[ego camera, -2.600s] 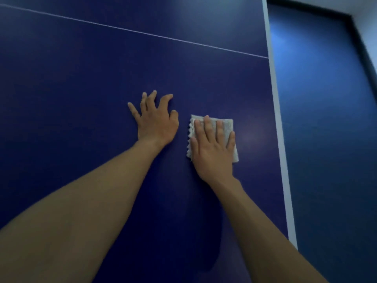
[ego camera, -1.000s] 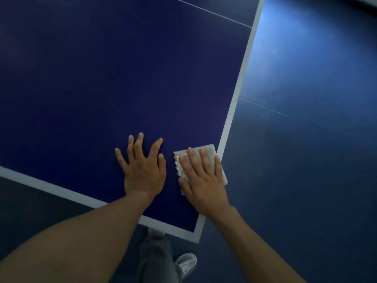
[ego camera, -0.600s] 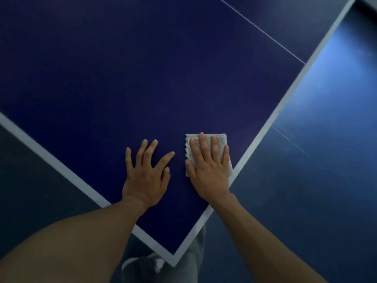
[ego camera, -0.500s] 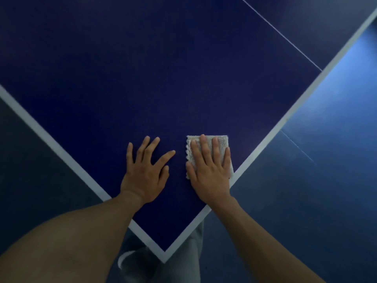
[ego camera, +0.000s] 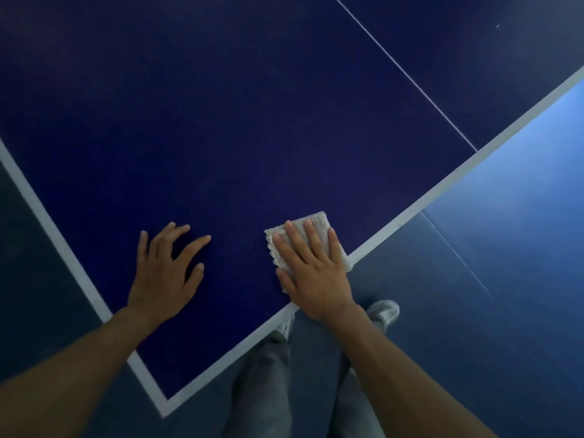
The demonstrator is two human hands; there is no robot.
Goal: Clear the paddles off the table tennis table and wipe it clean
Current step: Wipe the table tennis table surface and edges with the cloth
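Wiping in hand: my right hand [ego camera: 316,273], fingers straight and close together, presses the cloth [ego camera: 311,227] on the table [ego camera: 252,121] by its side edge. My left hand [ego camera: 164,276] rests spread. No paddles visible. Next: stroke inward, I judge.

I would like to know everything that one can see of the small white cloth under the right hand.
The small white cloth looks like soft terry fabric, roughly rectangular, with a scalloped left edge. It lies flat on the dark blue table tennis table, near a corner, and reaches the white border line. The right hand presses on it with straight fingers and covers its lower part; the top and left edge show.
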